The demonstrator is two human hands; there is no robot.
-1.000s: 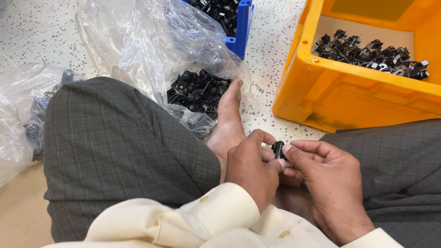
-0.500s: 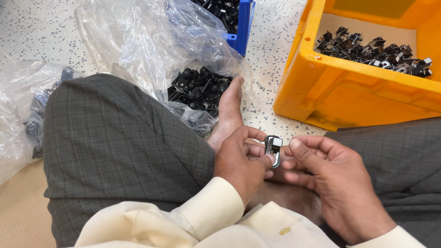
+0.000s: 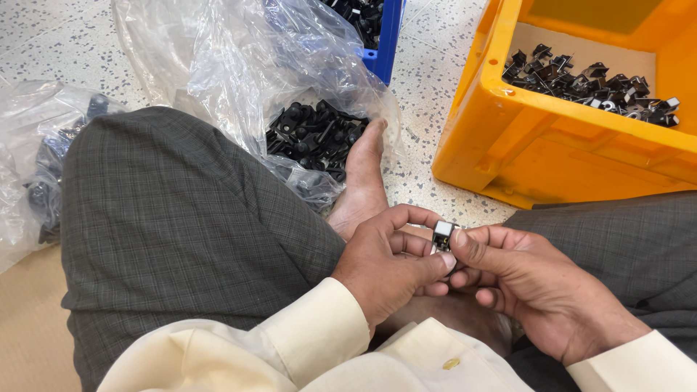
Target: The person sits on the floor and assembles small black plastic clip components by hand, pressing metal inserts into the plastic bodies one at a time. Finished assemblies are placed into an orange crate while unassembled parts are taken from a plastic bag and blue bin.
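Both hands meet low in the view, over my crossed legs. My left hand [image 3: 388, 265] and my right hand [image 3: 534, 287] pinch one small black part with a silvery face [image 3: 441, 236] between their fingertips and thumbs. The part stands between the two thumbs, just above my bare foot [image 3: 361, 181]. Cream sleeves cover both wrists. I sit on a speckled floor in grey checked trousers.
A clear plastic bag [image 3: 239, 65] spreads ahead, with a pile of black parts [image 3: 314, 138] on it beside my foot. An orange crate [image 3: 552, 138] at the right holds several black parts [image 3: 595, 87]. A blue bin [image 3: 382, 43] stands behind. Another bag of parts [image 3: 36, 160] lies at the left.
The hands have turned the small part so that its silvery face shows, and both have drifted slightly right. The view has shifted a little.
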